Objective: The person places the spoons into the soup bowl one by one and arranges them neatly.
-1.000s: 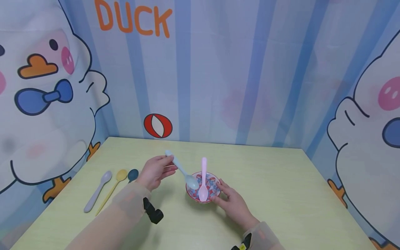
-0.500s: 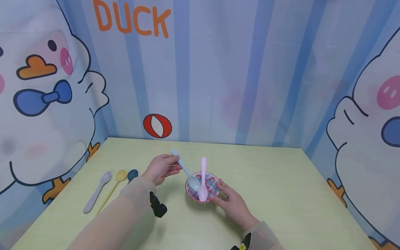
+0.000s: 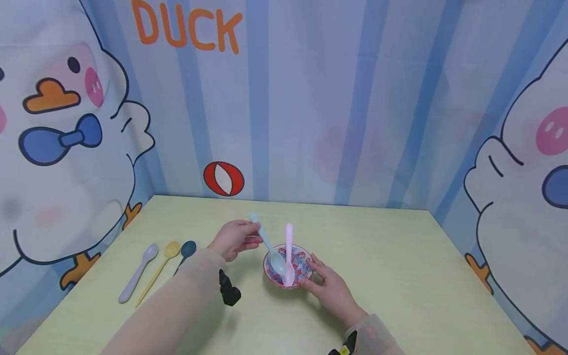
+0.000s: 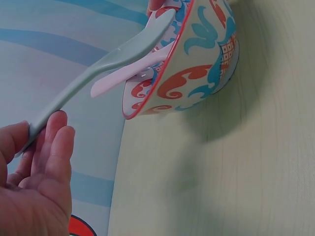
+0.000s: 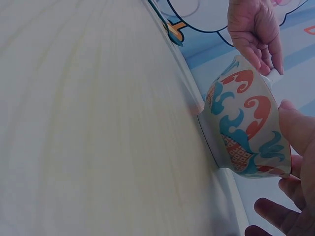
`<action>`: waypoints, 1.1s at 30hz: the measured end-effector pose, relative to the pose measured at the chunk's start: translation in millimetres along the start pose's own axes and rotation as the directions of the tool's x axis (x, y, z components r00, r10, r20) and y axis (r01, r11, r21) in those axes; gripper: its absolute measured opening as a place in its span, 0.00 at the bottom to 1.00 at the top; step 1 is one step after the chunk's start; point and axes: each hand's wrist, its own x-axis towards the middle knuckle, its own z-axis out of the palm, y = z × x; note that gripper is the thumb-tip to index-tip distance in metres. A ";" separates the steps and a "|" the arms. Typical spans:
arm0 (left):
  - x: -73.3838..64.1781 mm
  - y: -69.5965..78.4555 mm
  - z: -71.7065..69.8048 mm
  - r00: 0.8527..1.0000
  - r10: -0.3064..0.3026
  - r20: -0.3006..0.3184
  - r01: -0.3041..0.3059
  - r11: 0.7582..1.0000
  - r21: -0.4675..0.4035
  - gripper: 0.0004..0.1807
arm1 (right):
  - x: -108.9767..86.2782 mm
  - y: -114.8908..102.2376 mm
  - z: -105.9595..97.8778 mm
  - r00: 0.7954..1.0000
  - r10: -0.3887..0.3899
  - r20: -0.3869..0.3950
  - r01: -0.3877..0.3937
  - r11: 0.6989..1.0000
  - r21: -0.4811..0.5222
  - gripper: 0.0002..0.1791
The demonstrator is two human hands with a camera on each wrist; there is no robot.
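My left hand (image 3: 237, 240) pinches a pale blue spoon (image 3: 278, 265) near the end of its handle. The spoon slants down, its scoop over the inside of a red-and-blue patterned bowl (image 3: 303, 259). A pink spoon (image 3: 289, 241) leans in that bowl, handle up past the far rim. In the left wrist view the blue spoon (image 4: 123, 54) crosses the rim beside the pink spoon's handle (image 4: 123, 76). My right hand (image 3: 333, 288) grips the right side of the bowl, thumb and fingers at its rim. The bowl's outer wall (image 5: 246, 118) shows in the right wrist view.
To the left on the pale table (image 3: 377, 266) lie a lilac spoon (image 3: 135, 276), a yellow spoon (image 3: 172, 249) and a dark teal spoon (image 3: 188, 248), the last partly behind the left sleeve. A duck-print curtain (image 3: 306, 98) stands along the table's back edge.
My left hand has shifted right with the blue spoon, whose scoop has come further over the bowl, up against the pink spoon in view. The right hand and bowl keep their place.
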 end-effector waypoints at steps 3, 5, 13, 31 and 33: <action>2.4 -1.6 2.1 1.000 -0.007 0.005 0.007 1.000 0.017 0.20 | 0.0 0.0 0.0 1.000 0.006 0.004 -0.006 1.000 -0.001 0.34; 3.9 -2.2 4.0 1.000 -0.010 0.008 0.010 0.999 0.031 0.20 | -0.1 0.1 0.1 1.000 0.008 0.008 -0.008 1.000 -0.003 0.34; 7.6 -5.0 14.4 1.000 -0.002 0.023 -0.001 0.994 0.113 0.18 | -0.3 1.8 0.4 1.000 0.006 0.010 -0.006 1.000 0.000 0.34; 18.1 -11.4 32.6 0.998 0.048 0.036 -0.056 0.955 0.290 0.17 | 0.9 4.1 0.3 1.000 -0.001 0.004 0.001 1.000 0.001 0.34; 18.5 -12.2 33.7 0.998 0.050 0.032 -0.057 0.948 0.314 0.17 | 1.1 4.2 0.6 1.000 -0.004 0.003 0.004 1.000 0.000 0.34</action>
